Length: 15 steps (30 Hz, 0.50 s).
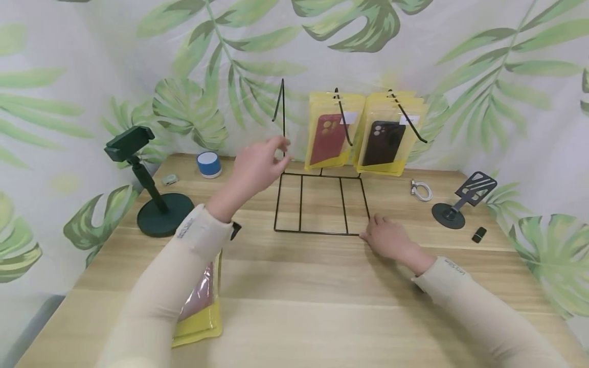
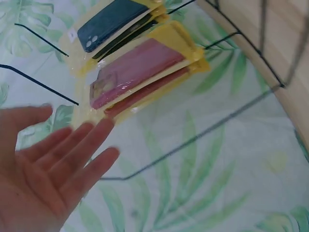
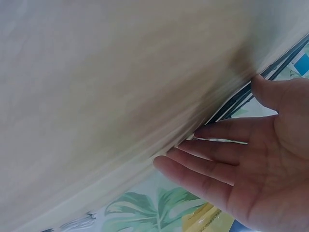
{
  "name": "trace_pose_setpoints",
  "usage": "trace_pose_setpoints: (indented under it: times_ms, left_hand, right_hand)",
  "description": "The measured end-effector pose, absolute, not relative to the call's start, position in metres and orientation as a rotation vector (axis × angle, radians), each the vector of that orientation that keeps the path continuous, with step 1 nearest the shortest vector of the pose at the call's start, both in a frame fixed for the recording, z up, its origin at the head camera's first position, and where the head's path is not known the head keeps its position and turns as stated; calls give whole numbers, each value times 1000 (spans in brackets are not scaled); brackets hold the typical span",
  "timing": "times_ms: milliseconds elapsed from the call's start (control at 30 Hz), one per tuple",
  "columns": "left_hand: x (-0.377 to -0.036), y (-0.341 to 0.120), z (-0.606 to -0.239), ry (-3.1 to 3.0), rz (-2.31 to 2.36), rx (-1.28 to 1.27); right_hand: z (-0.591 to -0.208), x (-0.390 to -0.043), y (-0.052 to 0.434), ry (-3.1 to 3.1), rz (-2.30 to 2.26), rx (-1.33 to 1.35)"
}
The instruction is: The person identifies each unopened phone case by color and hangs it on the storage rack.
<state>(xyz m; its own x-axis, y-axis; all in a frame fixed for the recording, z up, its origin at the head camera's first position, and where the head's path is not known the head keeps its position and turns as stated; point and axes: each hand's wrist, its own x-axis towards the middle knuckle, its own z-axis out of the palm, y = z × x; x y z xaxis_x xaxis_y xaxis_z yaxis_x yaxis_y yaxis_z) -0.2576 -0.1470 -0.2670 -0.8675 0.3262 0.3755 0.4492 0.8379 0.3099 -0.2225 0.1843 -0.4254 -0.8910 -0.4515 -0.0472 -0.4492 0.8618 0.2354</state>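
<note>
A black wire display rack stands on the table, its base flat and its hooks raised at the back. Beside its left upright, my left hand is lifted with nothing in it; the left wrist view shows the fingers of that hand spread. One hook carries packs with a red phone case; the hook to its right carries packs with a black phone case. My right hand touches the base's front right corner, its fingers fairly straight in the right wrist view.
A yellow-edged pack lies under my left forearm. To the left are a dark green phone stand, a blue speaker and a small pale object. Right: a white cable, a black stand, a small black object.
</note>
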Motion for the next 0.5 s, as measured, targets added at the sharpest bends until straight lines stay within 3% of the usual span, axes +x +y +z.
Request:
trace_pose_setpoints:
  times_ms: [267, 500]
  left_hand:
    - [-219, -212, -301, -3081, -424, -715]
    - [-203, -266, -332, -3326, -335, -585]
  right_hand:
    - [-420, -219, 183, -3053, -333, 714]
    - [-415, -218, 179, -3092, -280, 672]
